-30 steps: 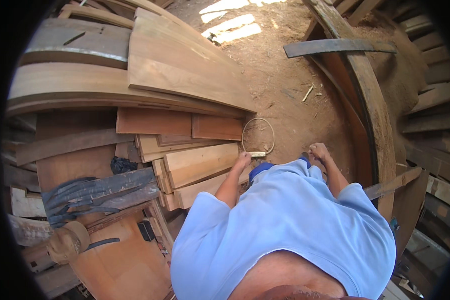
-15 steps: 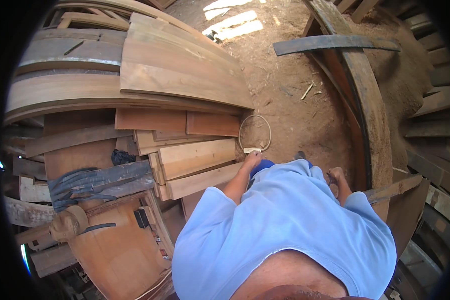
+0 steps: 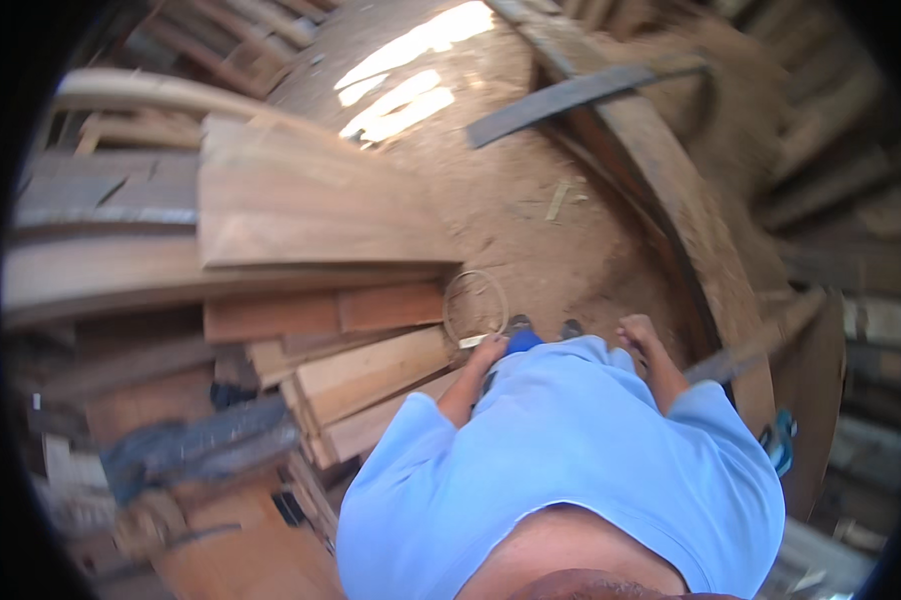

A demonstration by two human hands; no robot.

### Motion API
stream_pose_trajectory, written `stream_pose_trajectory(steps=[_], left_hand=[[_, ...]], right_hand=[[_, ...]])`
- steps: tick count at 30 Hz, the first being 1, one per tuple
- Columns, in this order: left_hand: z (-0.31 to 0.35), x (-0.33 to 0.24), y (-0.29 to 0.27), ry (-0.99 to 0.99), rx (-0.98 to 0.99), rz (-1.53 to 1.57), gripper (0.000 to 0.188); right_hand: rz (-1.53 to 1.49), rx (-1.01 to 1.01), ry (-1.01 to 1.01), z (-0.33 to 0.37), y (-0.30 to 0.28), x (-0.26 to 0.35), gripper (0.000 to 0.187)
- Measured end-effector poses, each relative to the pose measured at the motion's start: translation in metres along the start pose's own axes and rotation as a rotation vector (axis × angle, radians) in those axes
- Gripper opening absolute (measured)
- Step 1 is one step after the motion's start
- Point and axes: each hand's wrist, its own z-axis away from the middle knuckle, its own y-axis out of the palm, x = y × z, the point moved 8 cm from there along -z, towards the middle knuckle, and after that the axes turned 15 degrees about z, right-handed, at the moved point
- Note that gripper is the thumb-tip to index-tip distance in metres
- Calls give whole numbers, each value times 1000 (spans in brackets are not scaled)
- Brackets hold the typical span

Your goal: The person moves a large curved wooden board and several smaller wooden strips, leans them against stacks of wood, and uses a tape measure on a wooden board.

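1. Left hand [image 3: 489, 349]: carried low and forward of the body, near the left thigh; the forearm is reached out ahead from the shirt sleeve and angled slightly inward.
2. Left fingers: closed on the hoop [image 3: 507, 306] at its pale block [image 3: 472, 341]; the exact pinch is blurred and cannot be told.
3. Hoop: thin, pale and round, held out ahead of the left hand, its ring seen against the floor [image 3: 531, 255] and close beside the ends of the stacked boards [image 3: 376, 372].
4. Right hand [image 3: 639, 332]: held forward of the right hip, well apart from the hoop; the forearm is slanted forward and inward from the sleeve.
5. Right fingers: seemingly curled toward the palm; whether anything is enclosed cannot be told.
6. Shoes [image 3: 571, 328]: seen between the two hands, beyond the light-blue shirt [image 3: 571, 430].
7. Right side: a long beam [image 3: 661, 165] is crossed by a grey plank [image 3: 561, 105].
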Motion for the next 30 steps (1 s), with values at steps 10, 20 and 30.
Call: stream_pose_trajectory(steps=[10,20,30], left_hand=[[-31,-76,-20,27,270,-77,30],[-55,-106,-17,130,446,-555,31],[-82,-117,68,-2,855,-291,18]], right_hand=[[413,-494,79,44,-7,-77,26],[-378,-815,995,251,57,-80,52],[-448,-510,888,235,138,-40,52]])
